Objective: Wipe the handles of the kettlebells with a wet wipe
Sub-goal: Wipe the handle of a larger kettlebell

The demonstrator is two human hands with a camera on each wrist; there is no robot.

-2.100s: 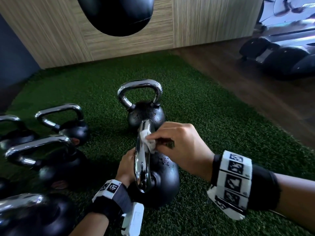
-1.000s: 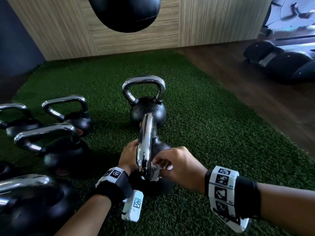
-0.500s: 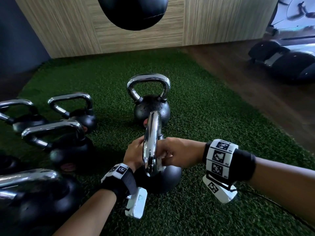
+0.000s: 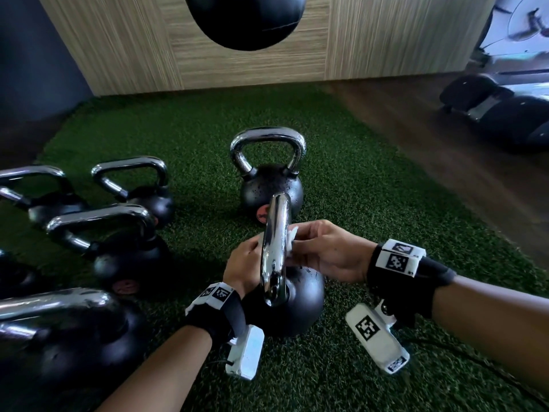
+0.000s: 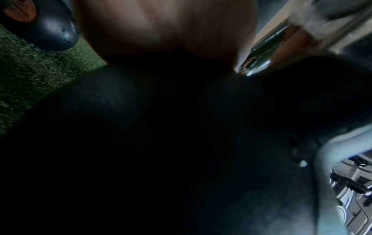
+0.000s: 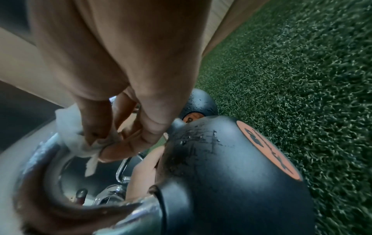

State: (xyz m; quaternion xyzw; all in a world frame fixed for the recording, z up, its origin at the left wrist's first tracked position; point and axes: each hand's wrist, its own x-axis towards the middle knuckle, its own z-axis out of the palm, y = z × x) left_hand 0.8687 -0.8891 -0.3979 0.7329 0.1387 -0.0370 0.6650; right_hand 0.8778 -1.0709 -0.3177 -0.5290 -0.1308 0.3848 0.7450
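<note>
On the turf (image 4: 341,185): nearest kettlebell (image 4: 300,304), chrome handle (image 4: 274,248) edge-on to the head camera.
Right hand (image 4: 326,254): fingers pinched a white wet wipe (image 4: 291,236) against the handle.
Left hand (image 4: 245,263): on the handle's far side; finger state could not be told.
Hidden: left wrist view was mostly dark and blurred.
Labels: orange disc (image 6: 267,151) on the bell, writing unreadable.

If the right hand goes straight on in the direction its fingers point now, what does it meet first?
Most likely the chrome handle: the right hand points leftward, pinching the wet wipe against it. Beyond lies the left hand, though depth is unclear.
</note>
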